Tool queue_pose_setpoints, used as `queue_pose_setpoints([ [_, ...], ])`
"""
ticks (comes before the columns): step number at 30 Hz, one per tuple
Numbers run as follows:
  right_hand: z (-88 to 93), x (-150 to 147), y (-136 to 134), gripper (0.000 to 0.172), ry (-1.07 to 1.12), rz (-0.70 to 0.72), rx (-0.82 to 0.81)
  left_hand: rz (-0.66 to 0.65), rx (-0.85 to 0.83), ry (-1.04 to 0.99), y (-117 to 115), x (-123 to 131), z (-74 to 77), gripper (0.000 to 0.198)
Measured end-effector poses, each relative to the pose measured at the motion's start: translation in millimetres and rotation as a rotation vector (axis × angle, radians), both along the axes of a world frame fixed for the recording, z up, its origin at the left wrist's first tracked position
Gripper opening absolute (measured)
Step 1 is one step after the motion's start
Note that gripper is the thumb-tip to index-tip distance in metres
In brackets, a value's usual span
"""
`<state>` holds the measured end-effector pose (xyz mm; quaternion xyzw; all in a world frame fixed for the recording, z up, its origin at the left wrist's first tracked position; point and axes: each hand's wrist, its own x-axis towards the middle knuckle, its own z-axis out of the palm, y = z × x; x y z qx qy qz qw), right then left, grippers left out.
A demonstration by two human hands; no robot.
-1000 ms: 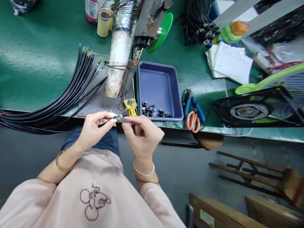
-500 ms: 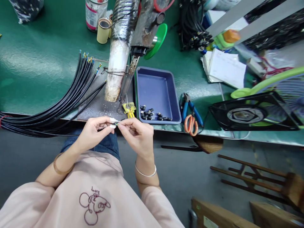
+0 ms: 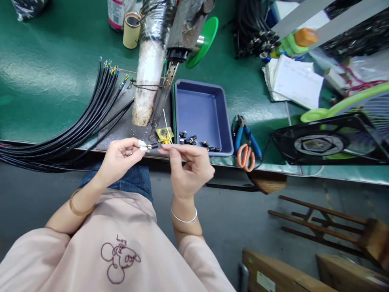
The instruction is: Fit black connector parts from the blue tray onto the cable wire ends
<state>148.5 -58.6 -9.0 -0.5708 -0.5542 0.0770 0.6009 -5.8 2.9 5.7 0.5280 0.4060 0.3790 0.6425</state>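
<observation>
My left hand (image 3: 123, 156) pinches a small black connector (image 3: 153, 146) with metal contacts, pointing right. White covers sit on the fingertips there. A little to the right is my right hand (image 3: 190, 164), thumb pressed against the fingers; what lies between them is hidden. A thin pale rod (image 3: 167, 125) runs down to the back of these fingers, and whether they grip it is unclear. Just beyond them lies a yellow pad (image 3: 164, 133) with yellow handles partly covered. Above the left hand, a soldering iron (image 3: 164, 93) points down in its mount beside a wrapped, whitish tube (image 3: 146, 89).
A blue tray (image 3: 200, 109) holds several black connectors. Pliers (image 3: 246, 140) with blue and orange handles lie right of it. Black cables (image 3: 94, 115) with stripped ends spread at left. Papers (image 3: 296, 81) and a black fan (image 3: 328, 142) are farther right; a green spool (image 3: 203, 44) stands behind.
My right hand has moved right, away from the left fingers, and its fingers now stretch left over the yellow handles. The black connector shows clearly at my left fingertips.
</observation>
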Motion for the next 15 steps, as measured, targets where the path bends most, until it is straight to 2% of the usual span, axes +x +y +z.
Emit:
queue_pose_setpoints([
  [4,-4.3,-1,5,0.009,-0.13,0.086,0.007,-0.011,-0.021,-0.02,2,3,1.0,0.022],
  [10,-3.8,-6,14,0.015,-0.205,0.058,0.042,-0.011,0.013,0.001,5,4,-0.5,0.022],
  [15,-3.4,-5,16,0.015,-0.17,0.076,0.031,-0.014,0.047,0.036,8,5,2.1,0.021],
])
